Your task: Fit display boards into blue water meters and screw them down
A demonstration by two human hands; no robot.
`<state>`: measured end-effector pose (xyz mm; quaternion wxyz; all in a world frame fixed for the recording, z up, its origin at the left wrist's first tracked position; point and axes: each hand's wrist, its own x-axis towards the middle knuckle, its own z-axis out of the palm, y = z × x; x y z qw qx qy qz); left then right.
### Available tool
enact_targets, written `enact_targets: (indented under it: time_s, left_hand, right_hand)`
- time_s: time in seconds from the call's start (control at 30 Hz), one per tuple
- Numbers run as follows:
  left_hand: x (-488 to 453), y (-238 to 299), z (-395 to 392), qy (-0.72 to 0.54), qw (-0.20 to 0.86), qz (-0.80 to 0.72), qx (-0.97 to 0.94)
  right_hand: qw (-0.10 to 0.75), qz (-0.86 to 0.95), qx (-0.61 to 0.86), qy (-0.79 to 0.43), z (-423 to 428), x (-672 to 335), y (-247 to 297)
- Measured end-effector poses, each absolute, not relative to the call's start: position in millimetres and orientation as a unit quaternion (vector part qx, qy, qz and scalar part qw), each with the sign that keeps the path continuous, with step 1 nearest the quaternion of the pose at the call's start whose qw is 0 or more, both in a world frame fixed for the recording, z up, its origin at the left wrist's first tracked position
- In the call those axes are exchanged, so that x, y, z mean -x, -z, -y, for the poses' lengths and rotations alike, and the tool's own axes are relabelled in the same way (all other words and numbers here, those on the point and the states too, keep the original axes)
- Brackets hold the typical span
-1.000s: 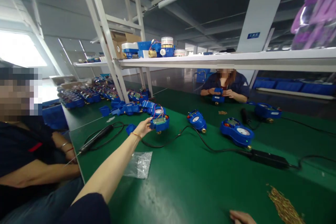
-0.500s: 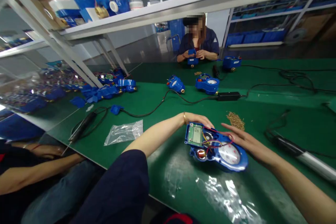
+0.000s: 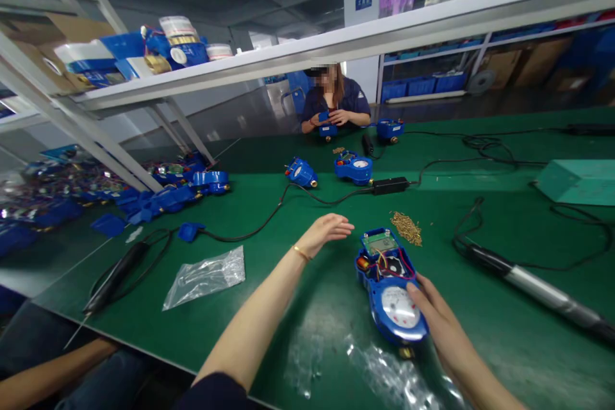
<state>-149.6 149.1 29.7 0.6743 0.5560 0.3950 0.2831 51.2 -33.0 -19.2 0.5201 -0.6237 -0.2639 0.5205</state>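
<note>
Your left hand [image 3: 327, 230]: bare. Thin gold-coloured bracelet [image 3: 302, 252] at wrist (narrow plain band). Your left forearm: uncovered up to elbow region. Dark navy sleeve [image 3: 211, 397] on upper arm: short cut, plain fabric, only lower edge in view. Your right hand [image 3: 435, 323]: bare; forearm uncovered as far as frame shows.

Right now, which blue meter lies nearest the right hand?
The open meter showing wires, touched by the right hand; the other meters lie farther back, two beside the black adapter.
</note>
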Motion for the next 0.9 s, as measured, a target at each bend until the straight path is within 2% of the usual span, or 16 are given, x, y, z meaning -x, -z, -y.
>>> enact_targets:
  time_s: [0.17,0.33,0.43,0.53,0.63,0.8,0.9]
  left_hand:
    - [148.9,-25.6,-96.1,-0.307,0.676,-0.342,-0.576]
    - [116.6,-17.8,-94.2,-0.294,0.680,-0.320,-0.591]
    - [106.6,-16.6,-98.0,-0.287,0.679,-0.312,-0.599]
    - [104.5,-19.4,-97.5,-0.283,0.680,-0.310,-0.601]
    - [106.3,-25.4,-94.1,-0.290,0.679,-0.314,-0.597]
    - [112.1,-42.0,-82.9,-0.366,0.631,-0.373,-0.573]
    - [114.0,-56.2,-73.4,-0.409,0.580,-0.430,-0.558]
  right_hand:
    - [0.537,0.241,0.618,-0.521,49.2,-48.6,24.5]
    - [0.516,0.306,0.634,-0.489,34.1,-70.5,10.9]
    - [0.502,0.410,0.636,-0.419,4.9,-91.8,6.7]
    - [0.453,0.572,0.584,-0.355,-25.7,-105.9,3.9]
    - [0.430,0.635,0.551,-0.330,-41.8,-107.5,-0.5]
    - [0.481,0.649,0.547,-0.219,-35.7,-100.7,-4.5]
    - [0.524,0.686,0.497,-0.091,-29.5,-98.4,-6.5]
